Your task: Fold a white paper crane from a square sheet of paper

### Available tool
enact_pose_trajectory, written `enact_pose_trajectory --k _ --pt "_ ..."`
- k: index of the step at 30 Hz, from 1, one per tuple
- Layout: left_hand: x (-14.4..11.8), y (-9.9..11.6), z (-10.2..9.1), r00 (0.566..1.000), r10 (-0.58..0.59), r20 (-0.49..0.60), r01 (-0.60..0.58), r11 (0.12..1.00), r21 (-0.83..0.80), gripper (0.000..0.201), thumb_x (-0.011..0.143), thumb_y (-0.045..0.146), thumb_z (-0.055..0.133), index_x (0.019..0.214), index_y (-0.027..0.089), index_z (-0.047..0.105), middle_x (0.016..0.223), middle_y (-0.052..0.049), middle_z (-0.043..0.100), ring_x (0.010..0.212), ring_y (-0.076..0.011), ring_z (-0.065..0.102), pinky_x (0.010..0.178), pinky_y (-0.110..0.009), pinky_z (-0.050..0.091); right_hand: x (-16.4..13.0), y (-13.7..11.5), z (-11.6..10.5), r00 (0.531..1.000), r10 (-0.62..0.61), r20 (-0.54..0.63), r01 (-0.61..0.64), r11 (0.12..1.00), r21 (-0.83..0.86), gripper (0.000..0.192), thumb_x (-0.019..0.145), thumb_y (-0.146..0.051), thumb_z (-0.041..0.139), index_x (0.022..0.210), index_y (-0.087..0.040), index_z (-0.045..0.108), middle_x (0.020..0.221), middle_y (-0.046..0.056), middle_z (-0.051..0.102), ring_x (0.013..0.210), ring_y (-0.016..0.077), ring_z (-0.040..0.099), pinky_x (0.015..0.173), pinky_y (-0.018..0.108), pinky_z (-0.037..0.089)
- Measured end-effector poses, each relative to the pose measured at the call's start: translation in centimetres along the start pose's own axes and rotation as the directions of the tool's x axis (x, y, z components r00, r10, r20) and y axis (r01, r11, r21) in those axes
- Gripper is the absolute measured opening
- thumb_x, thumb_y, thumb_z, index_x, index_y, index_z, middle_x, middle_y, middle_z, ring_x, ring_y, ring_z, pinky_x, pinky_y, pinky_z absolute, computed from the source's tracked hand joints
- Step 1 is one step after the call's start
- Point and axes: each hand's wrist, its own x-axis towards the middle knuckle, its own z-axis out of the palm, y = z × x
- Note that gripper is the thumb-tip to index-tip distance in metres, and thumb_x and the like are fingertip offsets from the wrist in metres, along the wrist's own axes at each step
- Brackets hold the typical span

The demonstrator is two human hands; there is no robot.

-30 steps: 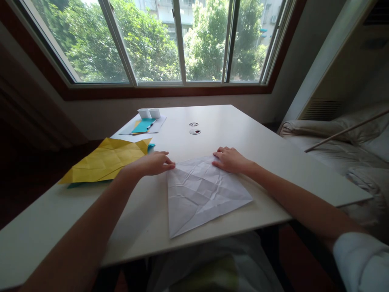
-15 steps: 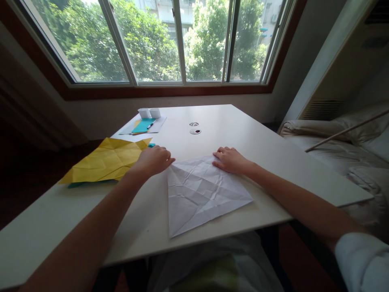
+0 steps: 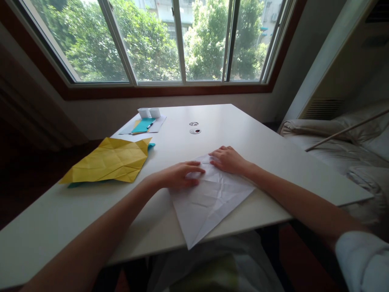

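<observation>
I count one bare left hand point(image 3: 179, 175), one bare right hand point(image 3: 228, 160), one creased white paper sheet point(image 3: 209, 198), one creased yellow paper sheet point(image 3: 112, 160), two small white containers point(image 3: 154, 113), one slim pen point(image 3: 151, 125).

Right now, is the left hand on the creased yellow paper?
No. The left hand lies on the creased white paper, apart from the creased yellow paper.

white sheet point(image 3: 206, 202): creased matt paper | yellow sheet point(image 3: 112, 160): creased paper | tabletop point(image 3: 231, 125): smooth, glossy
</observation>
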Motion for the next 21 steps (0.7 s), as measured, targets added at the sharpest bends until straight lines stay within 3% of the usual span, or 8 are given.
enact_pose_trajectory --k 5,12,17,21 --pt "0.1 -0.6 0.1 0.979 -0.194 -0.063 0.203 0.953 0.226 0.044 0.089 0.043 0.037 0.131 0.031 0.044 0.136 -0.006 0.044 0.12 -0.0233 0.046 0.097 -0.035 0.037 0.0 0.4 -0.3 0.999 -0.022 -0.04 0.023 0.999 0.035 0.034 0.09 -0.038 0.041 0.11 -0.02 0.061 0.112 0.008 0.064 0.105 0.0217 0.053 0.088 0.035 0.034" --pt "-0.2 -1.3 -0.1 0.887 -0.415 -0.203 0.462 0.783 0.416 0.046 0.089 0.047 0.03 0.126 0.029 0.049 0.111 -0.01 0.058 0.098 -0.0265 0.057 0.081 -0.038 0.043 0.1 0.7 -0.4 0.999 -0.043 -0.02 0.044 0.996 0.073 0.033 0.09 -0.036 0.041 0.111 -0.02 0.061 0.112 0.008 0.064 0.107 0.0211 0.054 0.091 0.036 0.033" --pt "0.1 -0.6 0.2 0.876 -0.407 -0.258 0.481 0.762 0.432 0.05 0.086 0.052 0.032 0.121 0.023 0.053 0.11 -0.014 0.057 0.102 -0.0306 0.053 0.081 -0.042 0.042 0.2 0.7 0.1 0.995 -0.087 0.053 0.08 0.99 0.119 0.034 0.09 -0.036 0.041 0.114 -0.02 0.059 0.116 0.008 0.062 0.107 0.0205 0.055 0.092 0.034 0.035" --pt "0.4 -0.5 1.0 0.918 -0.305 -0.254 0.387 0.826 0.409 0.044 0.09 0.043 0.03 0.123 0.021 0.05 0.123 -0.012 0.053 0.112 -0.0277 0.048 0.09 -0.041 0.038 0.2 0.5 0.3 0.994 -0.092 0.06 0.084 0.99 0.115 0.036 0.091 -0.034 0.038 0.118 -0.02 0.056 0.119 0.01 0.06 0.107 0.0205 0.055 0.092 0.035 0.036"
